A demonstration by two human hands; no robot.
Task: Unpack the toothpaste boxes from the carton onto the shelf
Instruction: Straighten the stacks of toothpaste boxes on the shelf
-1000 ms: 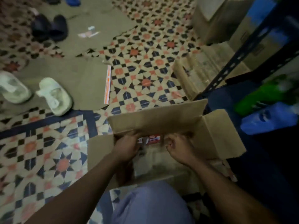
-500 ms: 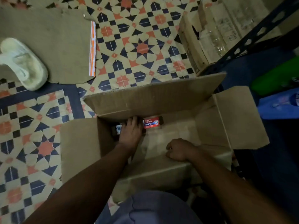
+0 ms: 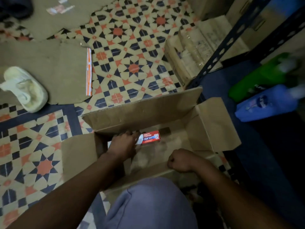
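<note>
An open brown cardboard carton [image 3: 148, 116] is seen on the patterned tile floor [image 3: 128, 52], with its four flaps folded outward. Inside it, against the far wall, a red and white toothpaste box [image 3: 151, 138] lies flat with its printed face up. The left hand [image 3: 123, 145] is reached down into the carton's far left corner, and its fingertips are laid over the left end of the toothpaste box; whether the box is gripped or only touched cannot be told. The right hand [image 3: 179, 161] is curled into a fist at the carton's near wall, and nothing is seen held in it.

To the right of the carton, a dark perforated metal shelf upright [image 3: 231, 47] is set at a slant in the view. Beyond it, right of the carton, a green plastic bottle [image 3: 257, 80] and a blue plastic bottle [image 3: 267, 103] are laid on the dark blue shelf board. Beyond the carton's far right corner, a second cardboard box of clear wrapped goods [image 3: 189, 52] is placed on the floor. To the carton's far left, a white slipper [image 3: 26, 90] rests on a flattened sheet of brown cardboard [image 3: 49, 68]. A lilac-clad knee [image 3: 148, 204] is seen at the carton's near side.
</note>
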